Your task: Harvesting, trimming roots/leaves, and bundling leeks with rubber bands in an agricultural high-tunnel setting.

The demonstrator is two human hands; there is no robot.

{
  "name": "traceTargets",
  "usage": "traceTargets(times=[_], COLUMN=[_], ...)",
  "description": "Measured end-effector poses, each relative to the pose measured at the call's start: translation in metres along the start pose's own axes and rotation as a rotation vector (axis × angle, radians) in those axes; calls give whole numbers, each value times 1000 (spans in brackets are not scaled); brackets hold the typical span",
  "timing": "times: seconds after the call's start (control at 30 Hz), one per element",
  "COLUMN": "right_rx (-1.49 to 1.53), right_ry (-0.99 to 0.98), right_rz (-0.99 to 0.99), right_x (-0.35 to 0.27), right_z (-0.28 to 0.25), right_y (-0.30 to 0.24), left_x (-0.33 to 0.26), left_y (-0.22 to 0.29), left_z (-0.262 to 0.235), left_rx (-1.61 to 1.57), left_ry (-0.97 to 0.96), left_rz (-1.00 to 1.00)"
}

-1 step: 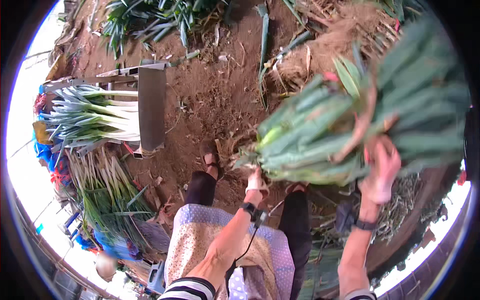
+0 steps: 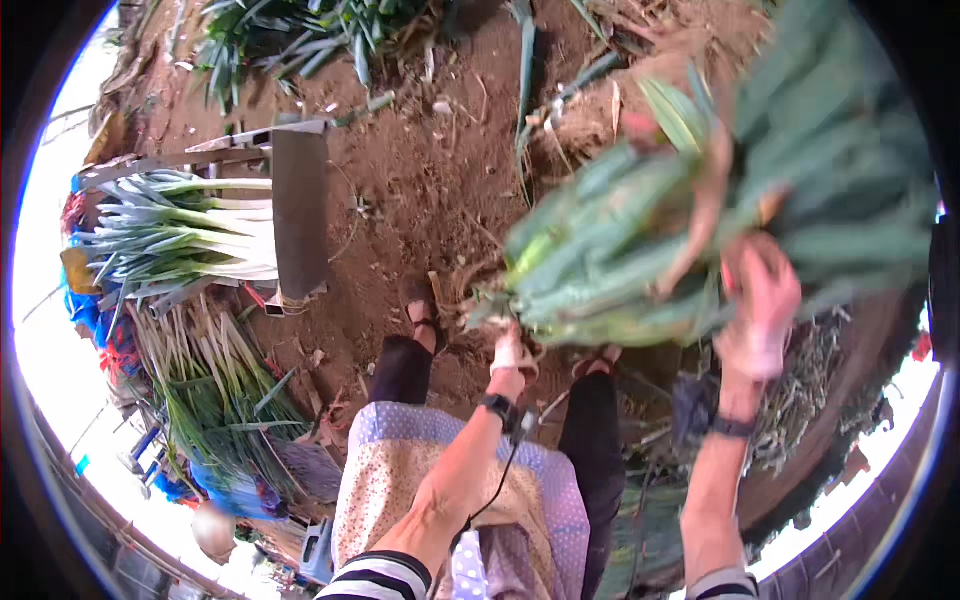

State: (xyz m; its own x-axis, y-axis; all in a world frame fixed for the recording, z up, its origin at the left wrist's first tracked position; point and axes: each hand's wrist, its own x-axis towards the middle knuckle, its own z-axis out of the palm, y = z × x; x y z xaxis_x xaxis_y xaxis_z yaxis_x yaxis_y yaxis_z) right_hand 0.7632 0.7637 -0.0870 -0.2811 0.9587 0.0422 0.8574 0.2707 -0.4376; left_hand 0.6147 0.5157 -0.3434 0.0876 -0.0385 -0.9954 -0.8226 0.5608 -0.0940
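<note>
- Bundle (image 2: 610, 270): big, leafy, green. Sits ahead and to the right of the legs, its narrow end by the left shin, leaves fanning out to the right rim of the view. Motion blur over most of it.
- Left hand (image 2: 508, 352): at the narrow end, touching it from below. Fingertips are lost against the leaves, so can't tell whether it grips or only props. Either way, it probably steadies that end.
- Right hand (image 2: 757, 300): fingers curled into the bundle's near edge, around mid-length; reads as a firm grip. Makes sense there: most of the leaf mass spreads on that side, so the load is likely on this hand.
- Hands well apart along the length, presumably so a long floppy load doesn't sag or twist.
- Brown strip (image 2: 708, 210) crosses the bundle near the right hand. Tie or dry leaf, can't tell.
- Rack (image 2: 245, 138) on the left: white-stemmed stalks (image 2: 235, 225) lie side by side, white ends toward the upright plate (image 2: 300, 215). Plate likely acts as a stop to even them up.
- Pile (image 2: 215, 370) nearer the person, just below the rack: thinner stalks, laid roughly one way, looser.
- More greens (image 2: 310, 40) on the soil floor (image 2: 420, 190) at the far side, out of the way of the feet.
</note>
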Motion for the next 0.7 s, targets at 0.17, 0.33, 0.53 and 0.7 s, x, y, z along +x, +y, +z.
traceTargets(times=[0.17,0.33,0.53,0.7], right_rx=[290,159,231,146], right_ry=[-192,-105,-433,-626], right_rz=[197,178,763,857], right_x=[111,106,-29,-111], right_z=[93,196,212,224], right_y=[-97,-93,-51,-63], left_x=[5,7,24,36], left_y=[58,117,136,147], left_z=[3,-18,-69,-122], left_rx=[-276,-9,97,144], left_ry=[-153,-187,-26,58], left_rz=[136,245,220,222])
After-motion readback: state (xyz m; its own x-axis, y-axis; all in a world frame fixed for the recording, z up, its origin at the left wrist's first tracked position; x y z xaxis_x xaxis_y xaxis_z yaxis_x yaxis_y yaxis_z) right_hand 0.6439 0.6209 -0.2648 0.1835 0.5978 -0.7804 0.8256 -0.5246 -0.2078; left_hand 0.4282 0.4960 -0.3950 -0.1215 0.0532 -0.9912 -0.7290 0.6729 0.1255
